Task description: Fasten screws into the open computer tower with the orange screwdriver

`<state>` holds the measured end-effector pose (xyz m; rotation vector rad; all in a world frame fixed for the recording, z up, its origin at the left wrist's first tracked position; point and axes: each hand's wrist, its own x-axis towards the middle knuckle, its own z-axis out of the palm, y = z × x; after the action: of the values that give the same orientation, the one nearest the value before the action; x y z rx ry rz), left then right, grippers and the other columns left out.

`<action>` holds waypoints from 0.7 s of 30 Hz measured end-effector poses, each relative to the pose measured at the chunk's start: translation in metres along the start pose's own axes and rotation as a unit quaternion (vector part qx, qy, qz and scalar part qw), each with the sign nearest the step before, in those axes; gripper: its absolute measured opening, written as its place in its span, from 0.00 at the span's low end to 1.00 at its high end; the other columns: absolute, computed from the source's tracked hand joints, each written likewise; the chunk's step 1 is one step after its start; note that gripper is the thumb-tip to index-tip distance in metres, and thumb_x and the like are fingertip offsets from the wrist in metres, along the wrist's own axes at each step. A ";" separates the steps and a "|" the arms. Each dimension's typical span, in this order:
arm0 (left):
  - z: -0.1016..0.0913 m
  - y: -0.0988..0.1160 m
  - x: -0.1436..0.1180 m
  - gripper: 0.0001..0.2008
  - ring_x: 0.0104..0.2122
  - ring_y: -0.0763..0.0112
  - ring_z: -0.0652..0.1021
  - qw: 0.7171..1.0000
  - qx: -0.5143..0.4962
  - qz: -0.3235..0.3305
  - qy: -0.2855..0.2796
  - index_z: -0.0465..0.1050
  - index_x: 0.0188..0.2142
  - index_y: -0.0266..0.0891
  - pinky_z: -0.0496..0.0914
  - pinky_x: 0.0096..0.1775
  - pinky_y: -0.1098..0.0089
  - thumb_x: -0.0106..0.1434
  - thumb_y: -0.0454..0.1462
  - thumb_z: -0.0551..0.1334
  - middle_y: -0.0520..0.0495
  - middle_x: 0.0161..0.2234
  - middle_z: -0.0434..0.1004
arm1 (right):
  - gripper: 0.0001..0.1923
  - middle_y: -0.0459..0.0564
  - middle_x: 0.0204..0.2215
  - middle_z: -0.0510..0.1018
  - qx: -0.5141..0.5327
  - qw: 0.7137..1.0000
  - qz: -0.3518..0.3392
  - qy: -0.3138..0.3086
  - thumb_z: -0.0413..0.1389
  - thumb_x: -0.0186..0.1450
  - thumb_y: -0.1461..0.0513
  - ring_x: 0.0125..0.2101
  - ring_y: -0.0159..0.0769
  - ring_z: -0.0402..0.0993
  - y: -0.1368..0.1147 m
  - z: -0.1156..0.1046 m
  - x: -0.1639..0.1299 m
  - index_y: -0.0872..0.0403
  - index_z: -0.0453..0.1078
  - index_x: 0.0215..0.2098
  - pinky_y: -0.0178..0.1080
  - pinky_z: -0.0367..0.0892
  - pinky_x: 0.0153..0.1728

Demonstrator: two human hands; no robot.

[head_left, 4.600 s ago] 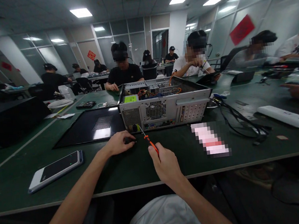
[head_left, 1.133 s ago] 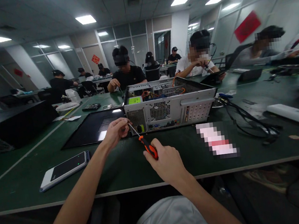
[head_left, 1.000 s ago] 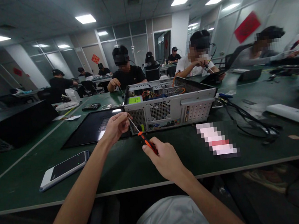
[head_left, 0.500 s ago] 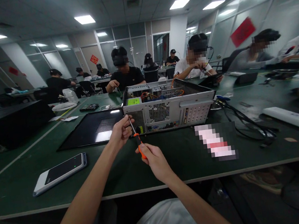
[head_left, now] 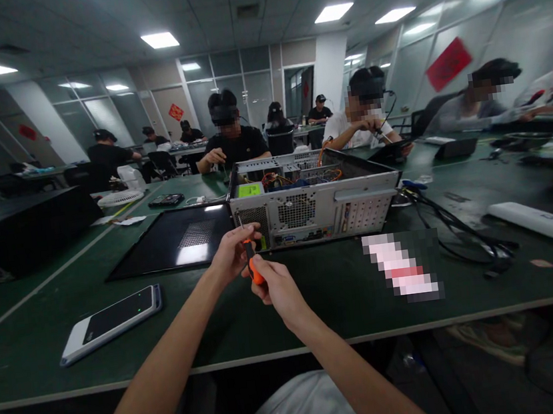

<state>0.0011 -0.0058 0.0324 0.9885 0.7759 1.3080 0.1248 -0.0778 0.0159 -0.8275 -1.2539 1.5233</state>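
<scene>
My right hand [head_left: 279,287] is closed around the orange and black handle of a screwdriver [head_left: 253,269], which points up and away from me. My left hand [head_left: 229,256] is closed about the lower shaft, by the front of the handle; its fingertips are partly hidden. Beyond the screwdriver tip lies an open computer case [head_left: 317,207] on its side, its rear face toward me. The thin tip stands in front of the vent mesh at the left of that face; whether it touches cannot be told. Cables and a green-labelled part [head_left: 249,190] show inside the case.
A black side panel [head_left: 159,238] lies left of the case. Nearer me is a white device with a dark screen [head_left: 119,317]. To the right lie a blurred pinkish item [head_left: 402,269], black cables [head_left: 466,237] and a white power strip [head_left: 543,221]. Several people sit across the table [head_left: 321,322].
My left hand has slid down along the screwdriver from near the tip toward the handle. My right hand has shifted slightly left and stays on the handle.
</scene>
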 end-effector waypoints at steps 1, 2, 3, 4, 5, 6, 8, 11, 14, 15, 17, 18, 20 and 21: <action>0.000 0.000 0.000 0.14 0.16 0.84 0.67 1.000 -0.004 -0.001 -0.003 0.76 0.37 0.34 0.55 0.13 0.82 0.52 0.38 0.69 0.50 0.27 0.76 | 0.26 0.37 0.11 0.58 0.005 1.000 0.000 0.001 0.52 0.61 0.40 0.14 0.24 0.47 0.001 0.001 0.000 0.53 0.63 0.25 0.32 0.41 0.17; 0.000 0.000 0.000 0.14 0.16 0.83 0.67 1.000 -0.007 -0.002 -0.006 0.76 0.37 0.34 0.56 0.13 0.82 0.52 0.38 0.69 0.50 0.27 0.76 | 0.26 0.37 0.12 0.59 0.010 1.000 -0.001 0.001 0.52 0.61 0.40 0.14 0.24 0.47 0.002 0.002 0.000 0.53 0.64 0.26 0.31 0.41 0.17; 0.000 0.000 -0.001 0.14 0.16 0.83 0.68 1.000 -0.010 -0.002 -0.008 0.75 0.37 0.34 0.56 0.13 0.82 0.52 0.37 0.69 0.50 0.27 0.76 | 0.26 0.37 0.12 0.59 0.012 1.000 -0.002 0.003 0.52 0.62 0.40 0.14 0.24 0.47 0.002 0.003 0.000 0.54 0.64 0.27 0.31 0.41 0.17; 0.000 -0.001 -0.001 0.13 0.16 0.82 0.68 1.000 -0.011 0.000 -0.010 0.75 0.37 0.34 0.57 0.13 0.81 0.52 0.37 0.69 0.50 0.27 0.75 | 0.26 0.37 0.12 0.59 0.013 1.000 -0.004 0.005 0.52 0.62 0.40 0.14 0.24 0.48 0.002 0.004 0.000 0.54 0.65 0.28 0.31 0.41 0.17; 0.000 -0.001 -0.001 0.13 0.16 0.82 0.69 1.000 -0.012 0.002 -0.012 0.75 0.37 0.34 0.58 0.13 0.81 0.53 0.37 0.69 0.49 0.27 0.75 | 0.26 0.37 0.12 0.59 0.012 1.000 -0.005 0.007 0.52 0.62 0.40 0.14 0.24 0.48 0.002 0.005 -0.001 0.54 0.66 0.28 0.31 0.41 0.17; 0.000 -0.001 -0.001 0.13 0.16 0.81 0.69 1.000 -0.013 0.004 -0.015 0.75 0.38 0.34 0.58 0.13 0.80 0.53 0.37 0.69 0.49 0.27 0.75 | 0.25 0.37 0.12 0.59 0.010 1.000 -0.004 0.008 0.52 0.62 0.41 0.14 0.24 0.48 0.002 0.005 -0.001 0.54 0.66 0.28 0.31 0.42 0.17; -0.001 -0.001 -0.001 0.13 0.16 0.81 0.69 1.000 -0.015 0.005 -0.022 0.74 0.38 0.34 0.58 0.13 0.79 0.54 0.38 0.68 0.49 0.28 0.75 | 0.25 0.37 0.12 0.60 0.014 1.000 0.004 0.009 0.52 0.62 0.41 0.14 0.23 0.49 -0.001 0.006 -0.001 0.54 0.66 0.28 0.31 0.41 0.17; -0.002 -0.002 -0.001 0.14 0.16 0.81 0.68 0.999 -0.026 -0.004 -0.023 0.75 0.39 0.34 0.57 0.11 0.79 0.56 0.40 0.67 0.49 0.29 0.75 | 0.26 0.37 0.11 0.60 0.045 0.999 0.025 0.010 0.54 0.60 0.40 0.13 0.23 0.48 -0.005 0.008 0.000 0.54 0.65 0.27 0.30 0.40 0.16; -0.004 -0.002 -0.001 0.13 0.18 0.80 0.70 0.998 -0.057 -0.017 -0.019 0.75 0.39 0.34 0.60 0.14 0.80 0.56 0.39 0.67 0.48 0.28 0.75 | 0.26 0.38 0.11 0.62 0.099 0.994 0.039 0.007 0.56 0.59 0.40 0.12 0.22 0.48 -0.008 0.011 0.001 0.54 0.63 0.26 0.30 0.39 0.15; -0.005 -0.001 -0.001 0.13 0.18 0.80 0.70 0.997 -0.067 -0.020 -0.022 0.75 0.39 0.33 0.61 0.15 0.80 0.56 0.40 0.67 0.48 0.28 0.74 | 0.25 0.38 0.11 0.63 0.117 0.992 0.042 0.001 0.57 0.59 0.40 0.12 0.22 0.47 -0.009 0.012 0.002 0.53 0.63 0.26 0.30 0.39 0.15; -0.006 0.001 -0.001 0.13 0.17 0.81 0.68 0.996 -0.079 -0.023 -0.036 0.75 0.39 0.33 0.57 0.13 0.80 0.57 0.41 0.65 0.48 0.28 0.74 | 0.25 0.38 0.12 0.64 0.147 0.988 0.044 -0.016 0.57 0.60 0.41 0.12 0.21 0.47 -0.011 0.016 0.002 0.54 0.63 0.27 0.30 0.38 0.15; -0.007 0.003 -0.002 0.14 0.16 0.82 0.65 0.995 -0.082 -0.023 -0.045 0.75 0.39 0.33 0.54 0.12 0.79 0.57 0.42 0.65 0.48 0.28 0.74 | 0.24 0.38 0.12 0.64 0.160 0.986 0.045 -0.027 0.57 0.61 0.42 0.12 0.21 0.46 -0.012 0.018 0.001 0.54 0.64 0.28 0.30 0.38 0.15; -0.008 0.006 -0.003 0.15 0.14 0.83 0.62 0.994 -0.084 -0.023 -0.063 0.75 0.40 0.33 0.51 0.11 0.79 0.58 0.43 0.63 0.48 0.28 0.74 | 0.23 0.38 0.13 0.64 0.187 0.980 0.045 -0.048 0.57 0.62 0.43 0.12 0.21 0.46 -0.016 0.022 0.001 0.55 0.66 0.30 0.30 0.39 0.16; -0.008 0.008 -0.004 0.16 0.14 0.83 0.62 0.994 -0.086 -0.025 -0.069 0.75 0.40 0.33 0.53 0.12 0.78 0.57 0.43 0.63 0.48 0.28 0.74 | 0.23 0.38 0.13 0.64 0.201 0.977 0.045 -0.056 0.56 0.63 0.44 0.13 0.21 0.47 -0.018 0.024 0.001 0.55 0.66 0.30 0.30 0.40 0.16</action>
<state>-0.0097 -0.0083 0.0359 0.9049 0.5691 1.2290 0.1067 -0.0845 0.0391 -0.5440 -0.9462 1.8400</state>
